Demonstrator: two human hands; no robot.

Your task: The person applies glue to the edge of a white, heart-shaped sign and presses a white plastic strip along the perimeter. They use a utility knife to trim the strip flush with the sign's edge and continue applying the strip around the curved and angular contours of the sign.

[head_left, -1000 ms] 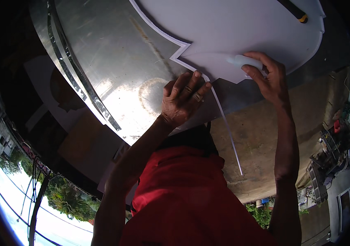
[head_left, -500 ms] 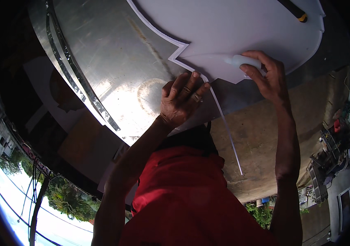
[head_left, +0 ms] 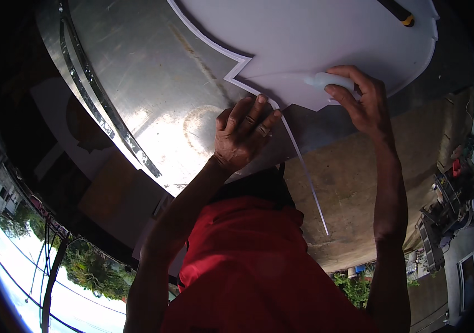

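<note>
A thin white strip (head_left: 303, 166) is being peeled off the white cut-out sheet's (head_left: 314, 39) near edge, the left hand (head_left: 245, 136) pressed flat beside it. The right hand (head_left: 359, 102) is clamped on a pale small tool (head_left: 325, 81); most of the outline looks untrimmed yet.

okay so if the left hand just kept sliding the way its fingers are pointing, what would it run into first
Probably the white edge strip on the notched corner of the white cut-out sheet. The left hand lies on the metal table with its fingertips already at that corner. Depth is hard to judge in this view.
</note>
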